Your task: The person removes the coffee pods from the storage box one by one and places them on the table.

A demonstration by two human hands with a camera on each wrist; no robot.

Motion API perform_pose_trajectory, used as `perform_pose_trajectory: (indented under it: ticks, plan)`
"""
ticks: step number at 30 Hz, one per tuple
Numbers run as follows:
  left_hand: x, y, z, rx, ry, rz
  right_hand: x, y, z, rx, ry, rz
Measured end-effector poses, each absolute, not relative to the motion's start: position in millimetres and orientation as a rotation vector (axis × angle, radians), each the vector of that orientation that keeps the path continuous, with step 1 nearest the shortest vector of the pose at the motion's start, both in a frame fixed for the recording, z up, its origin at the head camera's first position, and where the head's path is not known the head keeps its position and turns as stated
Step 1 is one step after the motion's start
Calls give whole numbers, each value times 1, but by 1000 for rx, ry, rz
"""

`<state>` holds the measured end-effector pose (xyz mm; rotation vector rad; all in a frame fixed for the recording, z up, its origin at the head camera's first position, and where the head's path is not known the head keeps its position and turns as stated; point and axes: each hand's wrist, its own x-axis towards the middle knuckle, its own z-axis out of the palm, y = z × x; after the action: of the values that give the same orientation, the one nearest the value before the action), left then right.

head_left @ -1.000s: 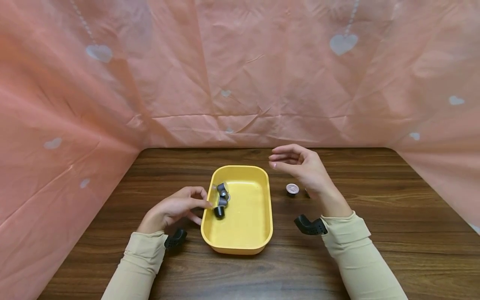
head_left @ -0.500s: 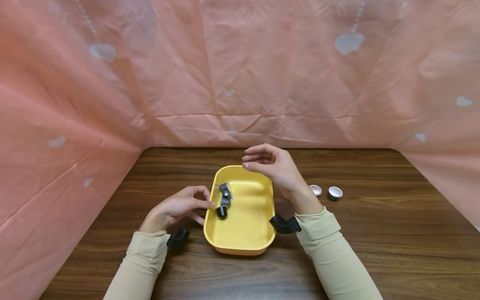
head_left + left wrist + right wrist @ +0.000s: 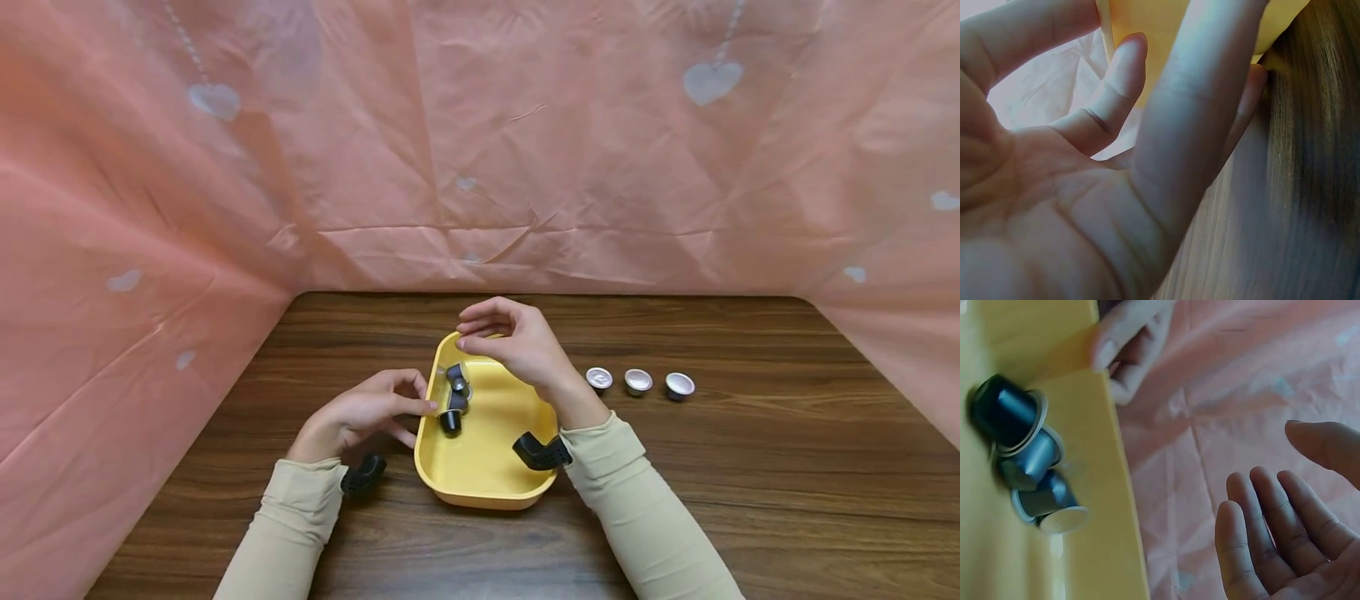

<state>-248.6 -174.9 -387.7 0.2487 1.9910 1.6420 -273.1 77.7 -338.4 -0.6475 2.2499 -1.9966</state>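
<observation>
My left hand pinches the left wall of a yellow plastic bin, its thumb over the rim and other fingers outside. Along that wall, inside the bin, several coffee capsules lie tumbled together: a black one in front and grey ones behind. In the right wrist view the black capsule and its neighbours show their pale rims. My right hand hovers over the far part of the bin with fingers loosely bent, holding nothing. From its wrist camera, the right hand's fingers and thumb are spread apart.
To the right of the bin, three capsules stand in a row, lids up: a left one, a middle one and a right one. The dark wooden table is enclosed by pink cloth with hearts.
My right hand has moved left from above the table to over the bin, uncovering the row of capsules. The left hand keeps its hold on the bin; the head view has shifted slightly.
</observation>
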Motion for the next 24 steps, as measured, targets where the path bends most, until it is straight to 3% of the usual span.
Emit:
perform_pose_trajectory:
  ticks: [7,24]
  plan:
    - [-249,-173,-387,252,1976,1665,-277,77,-349,-511,2512,-1757]
    - [-247,-174,-386,246,1966,1678,-288,62,-360,-469,2740,-1138]
